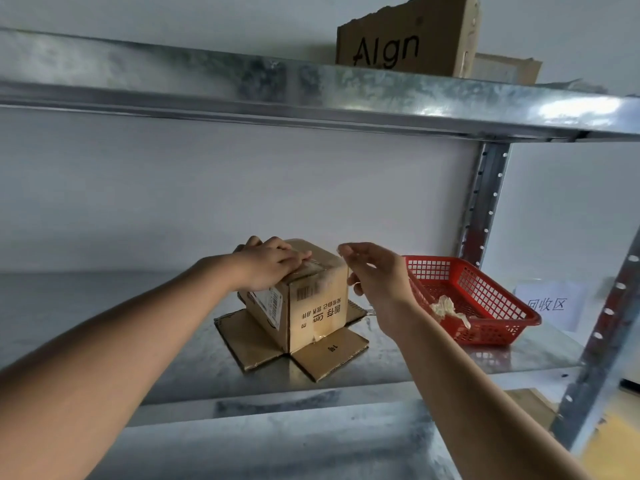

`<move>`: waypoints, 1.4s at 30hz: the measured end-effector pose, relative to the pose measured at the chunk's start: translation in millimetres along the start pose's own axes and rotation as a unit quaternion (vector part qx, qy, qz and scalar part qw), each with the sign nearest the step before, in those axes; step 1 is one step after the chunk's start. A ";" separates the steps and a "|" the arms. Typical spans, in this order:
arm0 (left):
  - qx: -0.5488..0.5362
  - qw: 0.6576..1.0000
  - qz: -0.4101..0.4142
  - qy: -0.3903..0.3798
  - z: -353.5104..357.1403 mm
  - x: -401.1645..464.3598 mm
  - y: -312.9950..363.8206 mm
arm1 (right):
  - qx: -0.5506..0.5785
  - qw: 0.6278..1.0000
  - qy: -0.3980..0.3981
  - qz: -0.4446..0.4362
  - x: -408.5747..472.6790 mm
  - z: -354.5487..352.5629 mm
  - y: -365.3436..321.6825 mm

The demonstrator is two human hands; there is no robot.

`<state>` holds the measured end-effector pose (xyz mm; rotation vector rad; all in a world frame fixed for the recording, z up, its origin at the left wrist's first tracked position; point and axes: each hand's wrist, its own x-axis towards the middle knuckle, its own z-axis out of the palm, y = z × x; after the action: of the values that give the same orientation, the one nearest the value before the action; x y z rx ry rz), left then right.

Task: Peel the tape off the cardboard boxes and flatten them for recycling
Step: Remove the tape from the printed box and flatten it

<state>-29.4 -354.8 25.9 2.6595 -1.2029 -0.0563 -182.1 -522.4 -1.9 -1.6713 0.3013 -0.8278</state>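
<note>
Upturned cardboard box [304,299], bottom flaps splayed, left hand [268,266] on top

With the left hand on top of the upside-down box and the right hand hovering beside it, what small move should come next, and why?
Probably bring the right hand onto the tape across the top of the box and pinch an end to peel it. The left hand already presses the box down on the shelf, its lower flaps are splayed open, and crumpled tape lies in the red basket.

Box and basket on the shelf

The cardboard box [308,299] stands mid-shelf [138,327] on its splayed flaps; the basket [485,299] sits to its right, crumpled tape [446,308] inside.
</note>
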 end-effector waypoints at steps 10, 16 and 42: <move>-0.027 1.000 -0.012 0.004 5.8 -0.2 1.0 | -0.360 0.913 -0.065 -0.178 0.4 25.5 9.8; -0.034 0.999 -0.025 0.003 8.6 -0.9 -0.6 | -0.518 0.801 -0.027 -0.298 1.2 21.8 6.3; -0.112 0.991 -0.060 0.031 15.6 -6.6 0.7 | 0.021 0.987 -0.160 0.000 -6.2 35.0 3.0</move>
<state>-36.3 -353.2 10.4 2.5145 -0.9561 -0.1206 -162.7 -493.3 -9.0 -1.7336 0.0612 -0.5491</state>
